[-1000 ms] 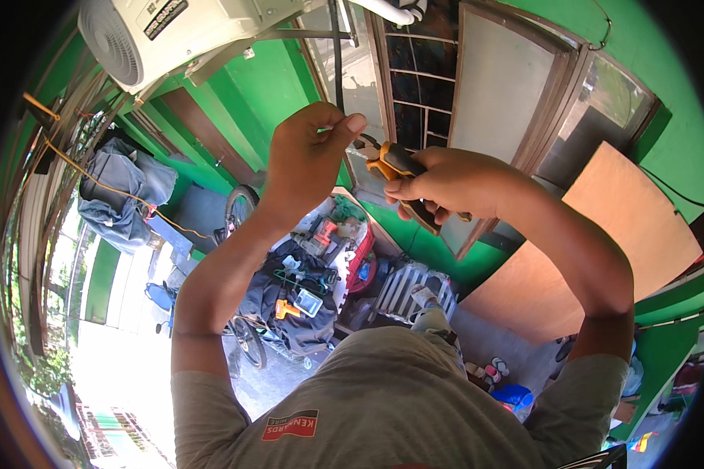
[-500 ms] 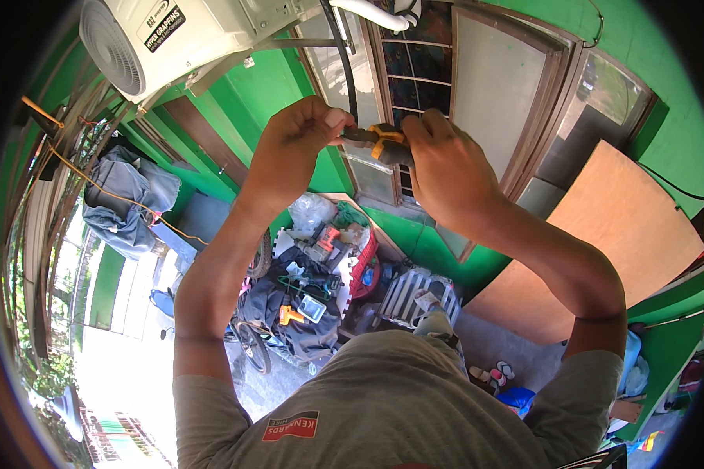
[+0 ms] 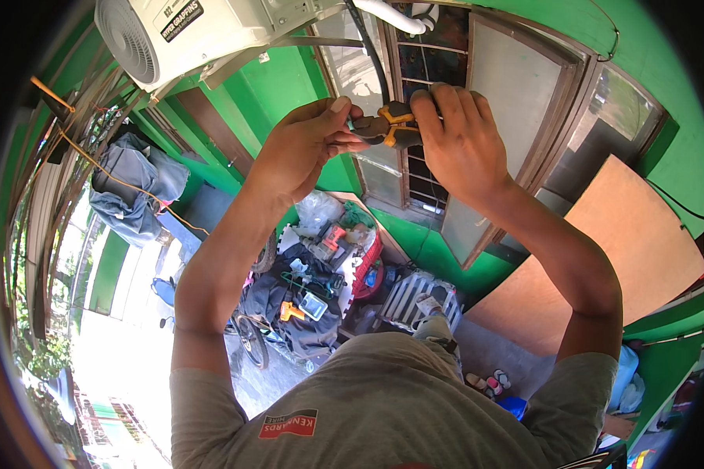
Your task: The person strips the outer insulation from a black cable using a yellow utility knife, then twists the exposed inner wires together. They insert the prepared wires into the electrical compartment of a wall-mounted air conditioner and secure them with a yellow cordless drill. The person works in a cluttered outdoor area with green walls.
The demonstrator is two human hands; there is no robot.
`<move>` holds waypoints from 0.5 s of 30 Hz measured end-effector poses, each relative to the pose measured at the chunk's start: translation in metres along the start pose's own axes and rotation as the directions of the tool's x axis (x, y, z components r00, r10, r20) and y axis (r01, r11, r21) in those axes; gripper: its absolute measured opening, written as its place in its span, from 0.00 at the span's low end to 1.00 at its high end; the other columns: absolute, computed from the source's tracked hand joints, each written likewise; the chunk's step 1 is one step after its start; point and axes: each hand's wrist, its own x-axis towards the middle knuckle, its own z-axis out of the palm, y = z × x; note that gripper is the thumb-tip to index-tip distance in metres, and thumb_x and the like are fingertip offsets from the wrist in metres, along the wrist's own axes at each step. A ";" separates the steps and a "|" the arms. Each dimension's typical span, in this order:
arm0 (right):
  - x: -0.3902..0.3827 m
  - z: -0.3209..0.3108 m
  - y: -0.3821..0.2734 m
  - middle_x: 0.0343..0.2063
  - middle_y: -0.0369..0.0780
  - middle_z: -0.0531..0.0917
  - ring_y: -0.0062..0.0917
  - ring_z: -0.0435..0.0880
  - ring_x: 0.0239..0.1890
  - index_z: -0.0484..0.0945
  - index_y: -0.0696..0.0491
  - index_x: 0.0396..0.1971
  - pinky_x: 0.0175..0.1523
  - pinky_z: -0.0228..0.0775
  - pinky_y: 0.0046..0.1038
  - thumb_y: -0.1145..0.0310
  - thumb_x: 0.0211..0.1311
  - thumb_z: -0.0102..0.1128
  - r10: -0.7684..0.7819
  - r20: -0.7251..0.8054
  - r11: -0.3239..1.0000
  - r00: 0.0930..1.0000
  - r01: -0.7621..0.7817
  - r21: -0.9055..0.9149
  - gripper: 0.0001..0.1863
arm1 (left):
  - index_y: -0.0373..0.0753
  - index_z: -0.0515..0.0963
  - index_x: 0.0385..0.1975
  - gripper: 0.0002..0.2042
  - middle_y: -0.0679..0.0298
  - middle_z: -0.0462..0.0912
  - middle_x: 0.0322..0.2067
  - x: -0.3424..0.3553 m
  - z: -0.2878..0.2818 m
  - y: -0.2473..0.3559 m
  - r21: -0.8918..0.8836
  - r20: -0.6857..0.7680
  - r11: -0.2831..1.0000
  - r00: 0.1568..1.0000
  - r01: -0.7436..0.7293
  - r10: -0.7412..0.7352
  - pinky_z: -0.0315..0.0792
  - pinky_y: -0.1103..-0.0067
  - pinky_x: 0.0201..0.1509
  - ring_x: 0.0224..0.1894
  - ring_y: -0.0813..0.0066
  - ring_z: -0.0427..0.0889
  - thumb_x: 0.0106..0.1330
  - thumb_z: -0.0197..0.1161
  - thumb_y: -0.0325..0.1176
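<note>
Both arms reach up in front of me at chest height or above. My right hand [image 3: 463,134] is wrapped round the handles of pliers [image 3: 374,127], which have dark jaws and yellow-and-black grips. Their jaws point left, right beside the fingertips of my left hand [image 3: 301,148]. That hand is closed in a pinch on a small thing with a pale green end [image 3: 351,123], too small to name, which meets the jaw tips. A thick black cable [image 3: 370,48] hangs from above, running down behind the pliers.
An air-conditioner outdoor unit [image 3: 211,35] sits on a bracket at upper left. An open window sash [image 3: 516,86] stands ahead right, beside a leaning plywood sheet [image 3: 594,250]. Below lie an orange cordless drill [image 3: 291,311], a red basket [image 3: 366,270] and a slatted grey surface [image 3: 418,301].
The pliers have turned and their jaws now look wider apart at the left fingertips. My left fingers have spread a little, showing the pale green end. The whole view has shifted slightly.
</note>
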 end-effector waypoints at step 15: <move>0.022 0.052 0.026 0.46 0.41 0.77 0.34 0.81 0.49 0.80 0.54 0.47 0.57 0.73 0.40 0.65 0.61 0.63 -0.274 -0.156 0.947 0.949 0.295 0.130 0.16 | 0.28 0.79 0.53 0.18 0.51 0.90 0.46 0.005 -0.025 -0.008 -0.137 0.096 0.977 0.984 0.163 -0.150 0.87 0.64 0.57 0.47 0.60 0.92 0.83 0.59 0.40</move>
